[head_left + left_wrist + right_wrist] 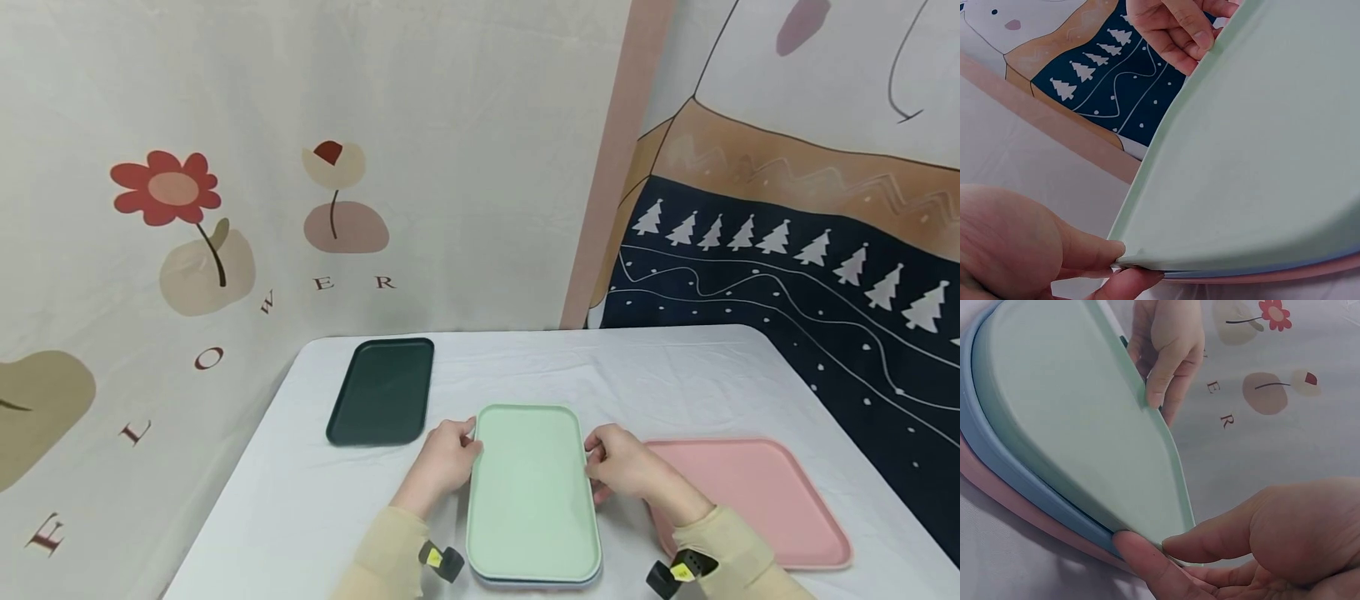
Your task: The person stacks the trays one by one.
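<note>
My left hand (442,458) and right hand (622,462) pinch opposite long edges of a light green tray (534,492), thumbs at the rim, fingers curled beneath. It lies near the middle of the table, atop a blue tray (1022,481); a pink rim (982,474) shows lower down, perhaps a third tray, though the wrist views crop it. White cloth (270,517) runs from the green tray's far edge to the table's back, and separates my left hand from a dark green tray (382,392). On my right, my forearm crosses a pink tray's (765,500) near-left edge. All are smooth, matte, round-cornered rectangles; the cloth is softly wrinkled.
</note>
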A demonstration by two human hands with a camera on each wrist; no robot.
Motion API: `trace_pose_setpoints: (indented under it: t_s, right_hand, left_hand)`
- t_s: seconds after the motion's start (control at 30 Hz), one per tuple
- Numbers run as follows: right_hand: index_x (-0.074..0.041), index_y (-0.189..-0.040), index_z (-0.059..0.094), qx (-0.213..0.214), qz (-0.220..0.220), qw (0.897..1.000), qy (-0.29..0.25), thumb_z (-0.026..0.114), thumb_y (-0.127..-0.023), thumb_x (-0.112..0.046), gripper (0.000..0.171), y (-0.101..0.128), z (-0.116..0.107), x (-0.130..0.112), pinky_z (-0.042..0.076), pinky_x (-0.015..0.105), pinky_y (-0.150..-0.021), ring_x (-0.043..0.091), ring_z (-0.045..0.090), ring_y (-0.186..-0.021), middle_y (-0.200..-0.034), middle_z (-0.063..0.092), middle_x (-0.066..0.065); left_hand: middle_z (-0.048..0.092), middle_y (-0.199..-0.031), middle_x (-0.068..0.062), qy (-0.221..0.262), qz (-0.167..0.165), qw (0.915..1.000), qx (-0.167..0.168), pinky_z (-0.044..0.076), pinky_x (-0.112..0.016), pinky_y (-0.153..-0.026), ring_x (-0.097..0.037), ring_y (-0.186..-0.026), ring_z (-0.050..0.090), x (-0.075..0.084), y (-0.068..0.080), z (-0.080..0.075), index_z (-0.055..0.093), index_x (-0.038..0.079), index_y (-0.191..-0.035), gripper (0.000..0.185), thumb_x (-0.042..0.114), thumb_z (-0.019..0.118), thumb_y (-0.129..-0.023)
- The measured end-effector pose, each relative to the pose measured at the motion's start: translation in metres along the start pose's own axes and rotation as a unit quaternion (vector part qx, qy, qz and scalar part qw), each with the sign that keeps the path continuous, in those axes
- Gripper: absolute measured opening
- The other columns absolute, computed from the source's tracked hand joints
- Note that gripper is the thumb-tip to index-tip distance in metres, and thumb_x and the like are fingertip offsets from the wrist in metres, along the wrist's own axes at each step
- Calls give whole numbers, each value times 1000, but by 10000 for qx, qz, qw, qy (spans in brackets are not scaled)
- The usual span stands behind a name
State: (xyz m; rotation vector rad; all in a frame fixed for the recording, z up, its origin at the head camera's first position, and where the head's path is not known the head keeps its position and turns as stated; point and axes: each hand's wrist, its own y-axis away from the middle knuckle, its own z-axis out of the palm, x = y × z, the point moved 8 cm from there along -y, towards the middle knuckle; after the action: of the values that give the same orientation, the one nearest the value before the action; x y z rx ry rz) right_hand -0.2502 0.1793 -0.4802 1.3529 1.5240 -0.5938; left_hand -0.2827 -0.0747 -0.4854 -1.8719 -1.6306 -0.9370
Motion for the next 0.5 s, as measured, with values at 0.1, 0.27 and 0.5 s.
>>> trace_pose_setpoints:
  t_s: [0.1, 0.27, 0.5]
  right_hand:
    - [19, -116, 52, 62, 6, 9999, 112, 59, -93, 14, 24, 1, -1, -1, 62, 40, -58, 25, 67, -61, -83, 55, 15]
    - [19, -116, 54, 179, 44, 9996, 229, 60, -92, 14, 26, 2, -1, -1, 61, 39, -58, 25, 67, -61, -84, 55, 14]
    - [19, -116, 54, 174, 5, 9996, 229, 61, -92, 14, 26, 1, -1, -1, 61, 38, -58, 25, 67, -63, -84, 55, 14]
  left_hand:
    - [61, -82, -3, 81, -7, 10000, -58, 51, -32, -61, -15, -65, 56, 0, 0, 1, 54, -11, -147, 49, 6, 64, -102]
    - [69, -92, -9, 56, -55, 9999, -68, 54, -33, -64, -15, -69, 60, 0, 1, 0, 56, -11, -146, 48, 6, 65, -102]
    - [74, -113, -20, -16, -187, 9998, -50, 58, -34, -71, -16, -80, 67, -1, 1, 1, 59, -10, -143, 47, 9, 68, -101]
